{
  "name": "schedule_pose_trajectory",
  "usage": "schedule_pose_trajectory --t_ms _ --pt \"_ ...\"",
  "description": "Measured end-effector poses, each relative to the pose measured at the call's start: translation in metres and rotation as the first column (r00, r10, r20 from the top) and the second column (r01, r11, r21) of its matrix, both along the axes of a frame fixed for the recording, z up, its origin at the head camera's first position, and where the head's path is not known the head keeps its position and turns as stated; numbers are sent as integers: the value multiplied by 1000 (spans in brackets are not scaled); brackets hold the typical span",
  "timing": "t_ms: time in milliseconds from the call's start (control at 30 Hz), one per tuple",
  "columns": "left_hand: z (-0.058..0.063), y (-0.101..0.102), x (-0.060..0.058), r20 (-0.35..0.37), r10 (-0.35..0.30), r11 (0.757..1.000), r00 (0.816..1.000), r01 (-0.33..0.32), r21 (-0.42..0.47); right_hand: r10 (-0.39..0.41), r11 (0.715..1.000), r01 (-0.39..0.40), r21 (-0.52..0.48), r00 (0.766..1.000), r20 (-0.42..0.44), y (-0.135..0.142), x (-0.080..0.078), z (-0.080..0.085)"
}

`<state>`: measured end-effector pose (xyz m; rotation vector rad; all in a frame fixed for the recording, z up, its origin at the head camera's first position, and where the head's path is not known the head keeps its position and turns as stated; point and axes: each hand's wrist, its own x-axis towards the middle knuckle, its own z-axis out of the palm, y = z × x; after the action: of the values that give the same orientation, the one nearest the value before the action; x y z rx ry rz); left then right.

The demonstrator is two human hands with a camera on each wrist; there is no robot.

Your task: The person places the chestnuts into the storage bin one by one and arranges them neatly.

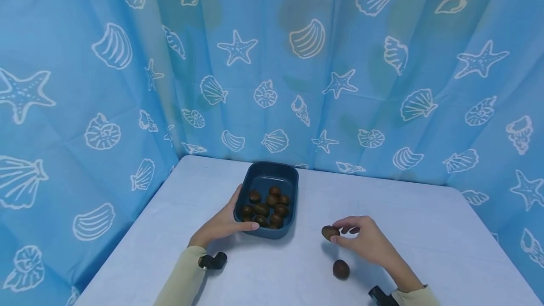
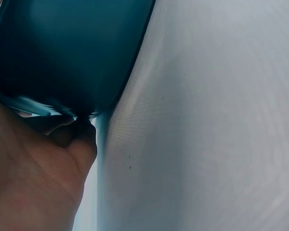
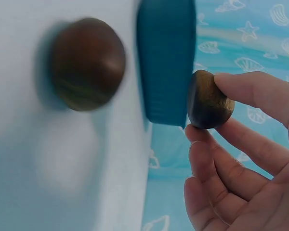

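A dark blue plastic container, deep and rounded at the corners, sits on the table with several small brown fruits gathered in its near half. My left hand grips its near left corner, the thumb along the front wall and the fingers mostly hidden behind the left side. In the left wrist view the container's outer side fills the space above my palm. Between thumb and fingertips my right hand pinches one egg-shaped, brown-green fruit, held above the table. Below it, another brown fruit lies on the cloth.
White cloth covers the table. A blue curtain with white shell and starfish prints hangs behind it and along the sides. Each wrist wears a small black camera, the left one close over the cloth.
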<state>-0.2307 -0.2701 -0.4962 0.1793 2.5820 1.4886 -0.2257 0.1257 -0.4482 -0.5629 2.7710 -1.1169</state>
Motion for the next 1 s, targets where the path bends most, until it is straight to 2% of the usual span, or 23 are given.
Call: schedule_pose_trajectory --t_ms 300,567,733,1000 --pt "0 0 -1 -4 -2 1000 1000 2 6 1 1000 -2 -6 995 -101 -3 -13 25" --pt "-4 -3 -2 -14 -13 1000 1000 13 12 15 999 -21 -34 987 -159 -28 -32 43" --pt "-6 -4 -4 -19 -17 1000 1000 17 16 33 996 -46 -73 984 -175 -52 -46 47" --pt "-2 -2 -1 -26 -13 1000 1000 14 28 40 993 -53 -109 992 -120 -86 -67 42"
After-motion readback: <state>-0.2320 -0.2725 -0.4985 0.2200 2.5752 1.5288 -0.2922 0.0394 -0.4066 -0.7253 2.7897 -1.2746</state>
